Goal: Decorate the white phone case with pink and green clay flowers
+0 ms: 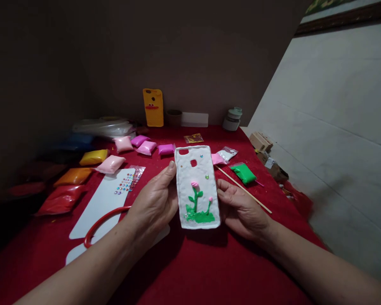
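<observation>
A white clay-covered phone case [186, 186] is held up, slightly tilted, above the red cloth. It bears green grass, two pink flowers on green stems and a few small shiny gems, with two cutouts near its top. My left hand [157, 192] grips its left edge, thumb on the rim. On the lower right edge, my right hand [241, 207] closes round the case with its fingers partly behind it. Just right of the case lie a thin wooden stick [244, 189], a green clay packet [244, 173] and a pink packet [219, 159].
Several clay packets, including a red one [62, 199], lie at left beside a white board [95, 207], a gem sheet [130, 180] and a red ring-shaped strip [98, 224]. Behind stand a yellow phone case [153, 112] and a lidded jar [232, 119]. A tiled wall [343, 106] rises at right.
</observation>
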The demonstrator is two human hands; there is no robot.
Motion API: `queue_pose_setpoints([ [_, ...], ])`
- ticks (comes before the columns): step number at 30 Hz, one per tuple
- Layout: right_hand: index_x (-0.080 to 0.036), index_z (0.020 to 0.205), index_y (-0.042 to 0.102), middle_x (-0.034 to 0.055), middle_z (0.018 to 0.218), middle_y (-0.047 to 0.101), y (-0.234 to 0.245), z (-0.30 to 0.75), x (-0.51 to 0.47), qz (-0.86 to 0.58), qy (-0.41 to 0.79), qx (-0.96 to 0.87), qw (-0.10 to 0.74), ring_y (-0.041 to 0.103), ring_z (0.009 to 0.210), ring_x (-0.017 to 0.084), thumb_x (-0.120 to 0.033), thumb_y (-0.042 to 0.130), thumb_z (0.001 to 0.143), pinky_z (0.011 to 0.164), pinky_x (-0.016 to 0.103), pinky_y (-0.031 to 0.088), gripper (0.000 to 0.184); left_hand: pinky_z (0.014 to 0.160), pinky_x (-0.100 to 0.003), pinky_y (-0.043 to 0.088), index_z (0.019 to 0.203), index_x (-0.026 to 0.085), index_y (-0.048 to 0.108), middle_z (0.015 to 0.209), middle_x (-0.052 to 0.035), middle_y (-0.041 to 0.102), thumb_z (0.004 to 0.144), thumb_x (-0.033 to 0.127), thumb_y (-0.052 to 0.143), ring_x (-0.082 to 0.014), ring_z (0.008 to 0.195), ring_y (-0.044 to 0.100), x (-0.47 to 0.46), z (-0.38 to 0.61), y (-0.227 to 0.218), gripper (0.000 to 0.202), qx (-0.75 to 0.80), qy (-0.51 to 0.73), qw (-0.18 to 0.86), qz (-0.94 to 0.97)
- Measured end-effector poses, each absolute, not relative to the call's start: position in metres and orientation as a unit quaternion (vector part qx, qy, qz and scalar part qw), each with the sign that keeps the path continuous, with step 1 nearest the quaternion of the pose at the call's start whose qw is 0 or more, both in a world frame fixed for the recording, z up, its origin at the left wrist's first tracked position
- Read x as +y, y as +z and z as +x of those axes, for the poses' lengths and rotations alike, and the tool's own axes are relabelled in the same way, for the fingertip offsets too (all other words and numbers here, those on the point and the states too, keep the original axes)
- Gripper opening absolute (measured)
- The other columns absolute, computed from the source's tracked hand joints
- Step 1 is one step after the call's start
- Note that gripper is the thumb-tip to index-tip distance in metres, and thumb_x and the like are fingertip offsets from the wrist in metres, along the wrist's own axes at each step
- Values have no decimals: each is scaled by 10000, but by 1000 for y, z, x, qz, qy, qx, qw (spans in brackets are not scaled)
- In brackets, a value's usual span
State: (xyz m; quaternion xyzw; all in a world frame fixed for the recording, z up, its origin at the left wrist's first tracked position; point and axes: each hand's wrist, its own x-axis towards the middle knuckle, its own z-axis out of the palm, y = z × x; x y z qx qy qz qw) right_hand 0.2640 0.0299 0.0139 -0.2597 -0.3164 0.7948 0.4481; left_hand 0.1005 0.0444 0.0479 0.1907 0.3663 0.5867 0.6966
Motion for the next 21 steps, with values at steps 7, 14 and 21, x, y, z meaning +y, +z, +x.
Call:
queue_pose_setpoints([
  [7,-195,1063,624,65,1058,714,14,265,29,-271,795,-314,442,684,899,177,-229,745,741,882,344,508,346,818,-425,553,1098,121,673,1050,-141,731,968,246,426,-255,876,697,45,101,47,305,372,576,694,219],
  [14,-209,1061,621,27,922,718,16,265,31,-259,776,-302,489,672,855,156,-189,718,754,848,308,509,322,616,-268,484,905,146,698,812,-80,691,931,263,497,-184,710,615,45,87,41,234,432,597,604,305],
  [21,-199,1074,625,19,889,714,16,269,34,-247,771,-281,516,663,793,143,-149,672,779,808,292,514,303,883,-239,390,968,254,736,933,-25,697,800,88,640,-219,931,530,10,86,47,255,380,592,267,659],
])
